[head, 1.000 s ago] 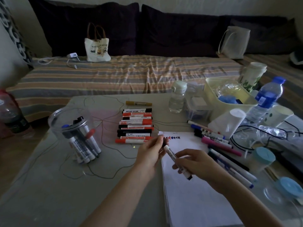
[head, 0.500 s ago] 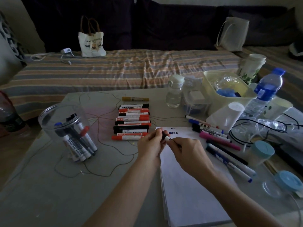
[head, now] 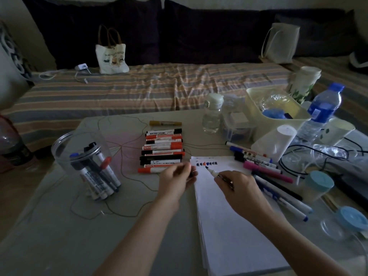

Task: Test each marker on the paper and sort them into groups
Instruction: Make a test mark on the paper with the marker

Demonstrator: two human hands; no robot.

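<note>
Marker [head: 218, 174] uncapped; cap [head: 192, 173] now off and pinched in left hand [head: 176, 177], which was curled round it just left of the paper's [head: 229, 216] far-left corner. Half a second earlier both hands met at the marker's end, cap still on; one second earlier marker lay crosswise in right hand with left fingers at its tip. Right hand [head: 239, 191] gripped the barrel in a writing hold, bare tip pointing far-left and poised just above or touching the paper, directly below the row of test marks [head: 206, 163]; contact not resolvable. Judged: test stroke about to be made, so this marker not yet sorted. Tidy row of red and black markers [head: 162, 151] lay on the surface just left of the paper's far end, yellow marker [head: 165, 123] apart at its far side. Looser group of blue, pink and black markers [head: 264, 170] spread along the paper's right edge. Tipped clear jar [head: 83, 162] at left held several untested markers, so task judged well under way but unfinished. Groups and jar unchanged against the earlier frames apart from camera shift. Next move judged: short stroke, recap, place by result.
</note>
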